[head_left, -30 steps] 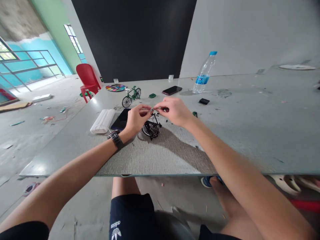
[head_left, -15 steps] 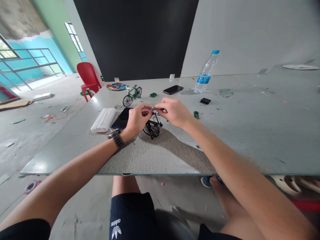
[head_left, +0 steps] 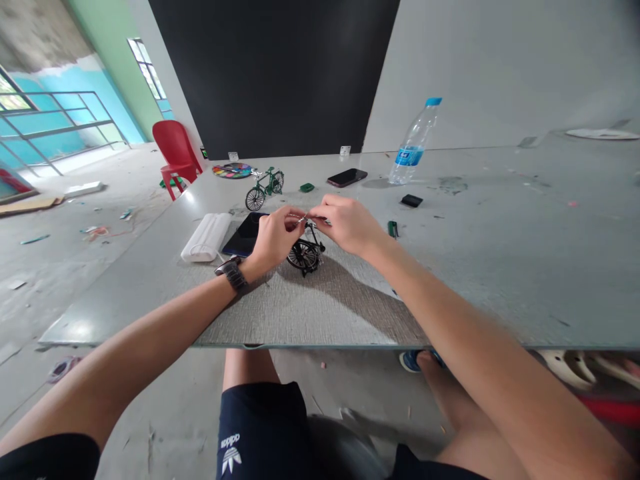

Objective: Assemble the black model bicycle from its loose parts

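Observation:
A small black model bicycle stands on the table in front of me, its rear wheel showing and its front part hidden behind my fingers. My left hand is closed in a pinch at the front of the bicycle. From the other side my right hand pinches at the same spot, fingertips nearly meeting the left ones. Between them shows a thin silver piece, which looks like the bicycle's handlebar; its exact shape is too small to tell. Farther back stands a green model bicycle.
Beside my left hand lie a dark tablet-like slab and a white power bank with a cable. Behind are a paint palette, a phone and a water bottle. Small green and black pieces lie at the right.
Both hands stay at the bicycle's front, with only slight finger movement around the silver piece. The whole view has shifted very slightly.

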`<state>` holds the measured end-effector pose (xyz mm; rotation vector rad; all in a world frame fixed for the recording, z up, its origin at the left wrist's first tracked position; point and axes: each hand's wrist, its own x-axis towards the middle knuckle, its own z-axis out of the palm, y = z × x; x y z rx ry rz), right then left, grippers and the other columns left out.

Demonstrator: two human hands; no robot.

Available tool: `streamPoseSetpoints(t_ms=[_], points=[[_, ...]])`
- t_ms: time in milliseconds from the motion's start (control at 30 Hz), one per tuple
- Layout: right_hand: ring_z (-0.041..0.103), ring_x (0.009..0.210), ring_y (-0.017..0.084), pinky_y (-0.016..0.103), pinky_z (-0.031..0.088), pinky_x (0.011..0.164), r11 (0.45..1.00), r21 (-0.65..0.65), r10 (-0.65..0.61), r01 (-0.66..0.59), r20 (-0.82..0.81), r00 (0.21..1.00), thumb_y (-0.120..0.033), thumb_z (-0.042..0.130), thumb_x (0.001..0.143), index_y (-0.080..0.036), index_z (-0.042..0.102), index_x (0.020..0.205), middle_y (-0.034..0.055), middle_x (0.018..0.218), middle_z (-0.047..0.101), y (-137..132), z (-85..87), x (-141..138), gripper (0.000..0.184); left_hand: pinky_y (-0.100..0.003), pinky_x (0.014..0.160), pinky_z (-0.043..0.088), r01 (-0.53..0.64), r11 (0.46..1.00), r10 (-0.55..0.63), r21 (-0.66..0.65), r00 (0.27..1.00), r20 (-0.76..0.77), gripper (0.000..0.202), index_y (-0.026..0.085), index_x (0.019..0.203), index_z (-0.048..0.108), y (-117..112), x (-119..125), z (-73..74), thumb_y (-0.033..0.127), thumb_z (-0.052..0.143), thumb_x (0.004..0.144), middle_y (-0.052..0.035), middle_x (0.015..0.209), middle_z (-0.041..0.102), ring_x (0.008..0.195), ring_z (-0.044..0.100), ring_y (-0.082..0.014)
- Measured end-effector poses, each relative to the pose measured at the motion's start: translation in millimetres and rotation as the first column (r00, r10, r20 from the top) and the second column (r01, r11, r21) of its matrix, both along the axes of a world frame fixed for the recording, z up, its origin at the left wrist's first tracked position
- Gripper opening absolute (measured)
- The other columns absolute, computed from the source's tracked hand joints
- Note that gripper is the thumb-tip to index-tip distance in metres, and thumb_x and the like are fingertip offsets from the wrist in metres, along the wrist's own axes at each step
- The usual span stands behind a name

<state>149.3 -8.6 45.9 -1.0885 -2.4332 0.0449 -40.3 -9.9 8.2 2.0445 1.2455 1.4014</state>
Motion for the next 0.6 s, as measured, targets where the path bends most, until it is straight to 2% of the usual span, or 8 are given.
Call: streamPoseSetpoints(t_ms=[133,333,467,533,600], points=[[0.057,0.082,0.022,0.035,0.038,0.071,0.996,0.080,-0.026,0.026,0.000,1.000,-0.027,0.045,0.101,-0.017,0.071,0.101,0.0105,0.092,0.065,1.0,-0.3,-2.2,0.027,-0.032,0.077,0.056,0.017,0.999,-0.015,0.031,0.999,-0.044,0.014,0.021,0.098,0.071,2.5,-2.2,-1.3,0.014,0.069,0.087,-0.0031,0.084,0.081,0.083,0.078,-0.0210],[0.058,0.078,0.021,0.035,0.038,0.071,1.000,0.023,-0.018,0.019,-0.037,0.999,-0.023,0.044,0.101,-0.016,0.069,0.097,0.0119,0.094,0.070,-1.2,2.4,-3.8,0.026,-0.032,0.082,0.057,0.045,0.995,-0.036,0.085,0.994,-0.105,0.015,0.021,0.101,0.071,6.8,-5.2,-4.3,0.015,0.067,0.089,-0.0052,0.093,0.082,0.089,0.079,-0.0213],[0.058,0.077,0.021,0.036,0.037,0.072,0.998,-0.024,-0.052,0.051,-0.019,0.998,-0.027,0.044,0.103,-0.020,0.071,0.095,0.0094,0.087,0.070,-2.3,2.7,-3.4,0.029,-0.032,0.082,0.058,0.053,0.994,-0.040,0.095,0.989,-0.141,0.014,0.021,0.102,0.071,7.6,-5.5,-5.2,0.015,0.066,0.089,-0.0058,0.096,0.081,0.087,0.078,-0.0204],[0.058,0.076,0.022,0.037,0.036,0.071,0.997,-0.039,-0.062,0.062,-0.013,0.998,-0.029,0.044,0.104,-0.019,0.070,0.098,0.0093,0.085,0.069,-2.3,1.5,-3.1,0.029,-0.031,0.081,0.057,0.060,0.993,-0.044,0.102,0.987,-0.153,0.015,0.021,0.102,0.071,8.1,-5.7,-5.3,0.015,0.065,0.089,-0.0059,0.096,0.081,0.087,0.077,-0.0199],[0.058,0.080,0.022,0.036,0.038,0.072,0.999,-0.019,-0.043,0.043,-0.022,0.999,-0.028,0.045,0.103,-0.017,0.068,0.104,0.0113,0.093,0.068,-2.2,-0.3,-3.0,0.025,-0.031,0.080,0.057,0.055,0.993,-0.036,0.108,0.985,-0.167,0.015,0.020,0.101,0.071,8.7,-6.0,-5.0,0.014,0.065,0.089,-0.0062,0.096,0.081,0.087,0.078,-0.0201]])
